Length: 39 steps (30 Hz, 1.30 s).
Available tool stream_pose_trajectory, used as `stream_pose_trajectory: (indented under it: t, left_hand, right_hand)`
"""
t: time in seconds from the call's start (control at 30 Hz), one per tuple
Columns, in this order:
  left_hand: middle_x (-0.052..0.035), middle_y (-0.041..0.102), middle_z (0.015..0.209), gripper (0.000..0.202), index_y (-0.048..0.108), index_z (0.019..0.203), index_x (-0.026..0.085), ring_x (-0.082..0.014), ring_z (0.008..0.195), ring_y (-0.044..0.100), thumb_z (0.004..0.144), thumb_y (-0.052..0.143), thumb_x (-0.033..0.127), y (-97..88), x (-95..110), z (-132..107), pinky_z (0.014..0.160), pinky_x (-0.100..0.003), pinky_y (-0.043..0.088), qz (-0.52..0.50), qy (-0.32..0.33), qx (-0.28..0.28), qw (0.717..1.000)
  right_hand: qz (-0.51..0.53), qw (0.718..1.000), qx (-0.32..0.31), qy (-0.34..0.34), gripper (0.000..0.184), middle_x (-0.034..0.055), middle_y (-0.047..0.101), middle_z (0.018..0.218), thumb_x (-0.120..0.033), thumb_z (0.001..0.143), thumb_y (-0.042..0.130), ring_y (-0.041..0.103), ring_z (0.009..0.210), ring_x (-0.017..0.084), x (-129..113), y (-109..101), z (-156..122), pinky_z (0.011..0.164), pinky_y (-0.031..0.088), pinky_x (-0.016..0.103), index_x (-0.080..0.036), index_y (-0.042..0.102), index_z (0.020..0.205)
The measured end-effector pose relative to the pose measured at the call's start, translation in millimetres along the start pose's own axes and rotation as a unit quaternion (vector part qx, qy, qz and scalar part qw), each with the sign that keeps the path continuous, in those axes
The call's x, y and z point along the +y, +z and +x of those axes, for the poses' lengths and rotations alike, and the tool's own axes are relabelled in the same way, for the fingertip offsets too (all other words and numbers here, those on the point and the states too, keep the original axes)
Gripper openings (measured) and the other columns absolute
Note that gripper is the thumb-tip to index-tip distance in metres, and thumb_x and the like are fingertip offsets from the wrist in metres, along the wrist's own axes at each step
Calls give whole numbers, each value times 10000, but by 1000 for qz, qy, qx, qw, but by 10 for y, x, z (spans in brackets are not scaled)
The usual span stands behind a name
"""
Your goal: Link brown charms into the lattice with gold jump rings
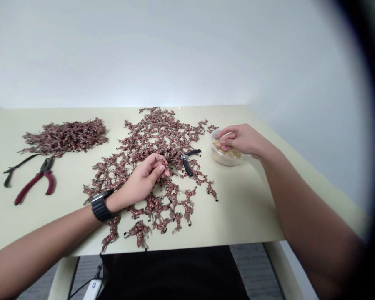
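My left hand (151, 173), with a dark watch on its wrist, is closed in a pinch above the middle of the spread. Its fingertips hold a small brown animal figurine (163, 165), mostly hidden by the fingers. Around and under it lie many similar brown figurines (156, 133) with black feet. My right hand (237, 139) reaches into a clear round tub (226, 160) of tiny gold-coloured pieces (234, 153). Its fingers are curled together at the pieces; what they pinch is too small to make out. Between the hands, black-handled small pliers (188, 160) rest among the figurines.
A denser pile of brown figurines (68, 135) lies at the back left. In front of it are red-handled pliers (39, 179) and a thin black tool or strap (18, 166). A pale wall stands behind the table (243, 208). Below its front edge hangs a white device (93, 288) with a cable.
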State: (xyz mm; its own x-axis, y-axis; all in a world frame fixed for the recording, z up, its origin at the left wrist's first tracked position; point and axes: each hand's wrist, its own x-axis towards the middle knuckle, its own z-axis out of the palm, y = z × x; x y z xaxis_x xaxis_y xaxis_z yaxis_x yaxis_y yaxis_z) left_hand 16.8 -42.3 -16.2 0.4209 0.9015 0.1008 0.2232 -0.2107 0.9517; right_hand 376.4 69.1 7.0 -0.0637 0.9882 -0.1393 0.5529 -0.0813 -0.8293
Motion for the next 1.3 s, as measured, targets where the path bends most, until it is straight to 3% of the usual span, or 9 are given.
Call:
stream_pose_trajectory:
  t: [0.13,0.27,0.37,0.47,0.53,0.67,1.13,1.3]
  left_hand:
    - [-36,728,974,199,528,1161,200,-138,878,642,1066,493,372,2,17,-2,824,-283,496,-20,-6,-12,1000]
    - [-60,754,1008,217,556,1136,186,-139,861,666,1047,533,383,27,72,-8,818,-290,532,-48,-23,-15,998]
    - [-75,762,1031,232,571,1119,177,-149,851,701,1030,564,391,59,125,-15,797,-300,563,-81,-38,-24,996]
    - [-91,769,1026,245,589,1076,159,-155,828,731,1013,595,395,90,186,-25,758,-287,580,-119,-73,-53,989]
    - [-87,776,957,244,590,1065,153,-158,799,743,1009,605,390,107,227,-31,742,-282,588,-148,-100,-69,981]
    - [-76,775,851,221,595,1069,144,-169,776,758,1007,613,355,128,296,-34,766,-296,605,-179,-113,-77,974]
    - [-99,799,914,226,620,1013,147,-192,849,787,956,689,355,137,286,-48,809,-314,634,-207,-117,-56,970]
    - [-98,796,874,242,591,980,150,-211,864,787,960,684,373,145,277,-52,793,-330,635,-196,-112,-50,973]
  right_hand:
    - [-8,1000,21,-18,223,105,785,804,-231,718,846,762,697,253,-48,-1,-34,655,617,371,-197,769,924]
    - [-17,990,107,-91,186,88,773,787,-287,731,862,750,705,236,-263,109,-212,663,613,362,-205,745,849]
    - [7,972,113,-207,137,77,765,826,-296,804,822,741,750,211,-503,378,-495,696,621,350,-219,726,864]
    - [24,953,38,-298,41,40,757,847,-226,892,735,718,747,165,-675,767,-819,684,617,314,-235,705,866]
    - [17,938,8,-347,58,12,740,813,-197,910,707,695,717,143,-713,1009,-974,643,588,283,-233,686,870]
    - [1,914,41,-403,82,-9,727,812,-145,924,664,686,707,130,-659,1269,-1058,671,556,278,-223,654,900]
    - [-40,896,94,-432,125,18,728,847,-132,925,628,673,732,173,-603,1305,-1039,698,557,329,-249,601,890]
    - [-73,863,100,-490,178,27,715,861,-67,906,615,650,782,182,-590,1305,-1046,718,538,334,-243,591,918]
